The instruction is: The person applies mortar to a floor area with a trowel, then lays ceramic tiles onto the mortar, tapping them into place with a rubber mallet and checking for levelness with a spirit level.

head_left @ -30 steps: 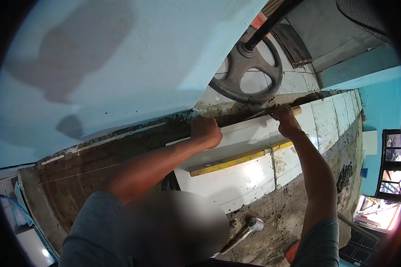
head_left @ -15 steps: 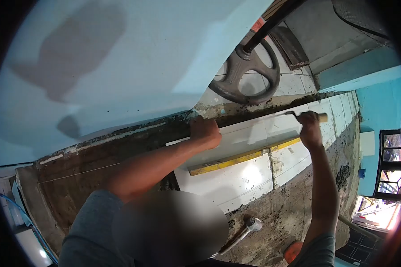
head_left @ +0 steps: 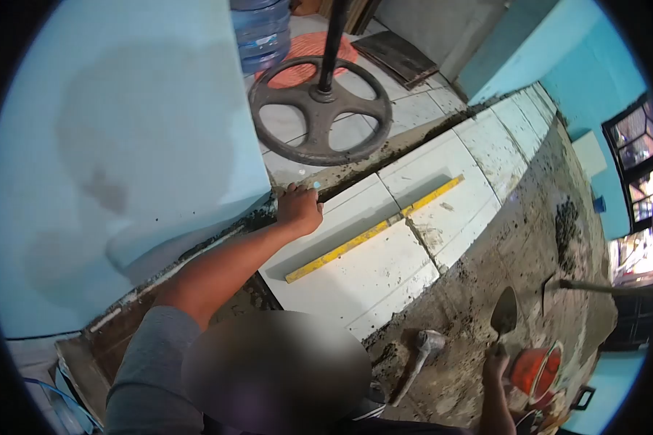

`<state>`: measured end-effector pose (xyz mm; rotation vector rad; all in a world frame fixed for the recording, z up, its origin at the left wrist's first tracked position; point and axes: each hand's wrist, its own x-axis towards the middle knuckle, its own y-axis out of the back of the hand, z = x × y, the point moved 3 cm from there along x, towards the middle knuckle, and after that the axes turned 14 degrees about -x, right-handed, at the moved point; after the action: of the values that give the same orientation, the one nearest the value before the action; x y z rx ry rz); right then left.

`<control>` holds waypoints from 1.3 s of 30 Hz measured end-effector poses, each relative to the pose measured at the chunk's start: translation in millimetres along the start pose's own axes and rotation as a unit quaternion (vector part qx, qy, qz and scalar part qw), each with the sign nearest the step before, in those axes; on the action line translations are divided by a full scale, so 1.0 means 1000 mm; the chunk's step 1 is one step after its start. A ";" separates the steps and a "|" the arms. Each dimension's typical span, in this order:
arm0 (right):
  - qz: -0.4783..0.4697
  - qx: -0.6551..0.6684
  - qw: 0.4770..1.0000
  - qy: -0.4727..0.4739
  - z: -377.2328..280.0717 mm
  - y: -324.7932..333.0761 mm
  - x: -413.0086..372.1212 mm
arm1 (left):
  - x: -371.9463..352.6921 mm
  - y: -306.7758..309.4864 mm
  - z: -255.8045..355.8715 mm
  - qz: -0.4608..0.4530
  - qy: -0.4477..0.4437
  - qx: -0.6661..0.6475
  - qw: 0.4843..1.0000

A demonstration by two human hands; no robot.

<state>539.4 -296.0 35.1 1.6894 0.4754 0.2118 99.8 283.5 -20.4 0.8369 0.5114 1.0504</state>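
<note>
My left hand (head_left: 300,212) rests at the wall corner by the upper edge of a white floor tile (head_left: 355,279), fingers spread forward, with no tool in it. A yellow spirit level (head_left: 355,248) lies across two tiles to its right. Low on the right, my right hand (head_left: 495,365) is closed around the handle of a trowel (head_left: 505,313), its blade pointing up and away over the rough floor. Beside that hand stands an orange bucket (head_left: 535,371). A mallet (head_left: 422,362) lies on the mortar between my body and the trowel.
Past the tile row stands a metal post base shaped like a wheel (head_left: 319,119), near a blue water bottle (head_left: 261,36). A pale blue wall (head_left: 159,130) bounds the left. A long-handled hoe (head_left: 588,287) lies at right on the rough mortar floor (head_left: 479,319).
My right hand has moved with the trowel from above the tiles down to the bucket's side. My left hand stays by the wall corner. The view has swung right.
</note>
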 end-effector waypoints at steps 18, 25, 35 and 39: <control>-0.046 0.115 0.989 0.085 -0.108 -0.049 -0.013 | -0.224 0.062 -0.093 -0.175 0.266 -0.315 0.894; -0.186 0.263 0.946 0.033 -0.228 -0.107 0.007 | -0.233 0.050 -0.071 -0.154 0.325 -0.321 0.876; -0.205 0.336 0.918 -0.034 -0.225 -0.139 -0.005 | -0.227 0.033 -0.072 -0.131 0.360 -0.330 0.863; -0.229 0.351 0.907 -0.043 -0.233 -0.138 -0.006 | -0.213 0.026 -0.070 -0.155 0.295 -0.194 0.923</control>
<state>414.8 -74.1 -56.9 2.2026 0.9419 -0.4318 -55.9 122.2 -44.5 0.0629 0.8754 1.0524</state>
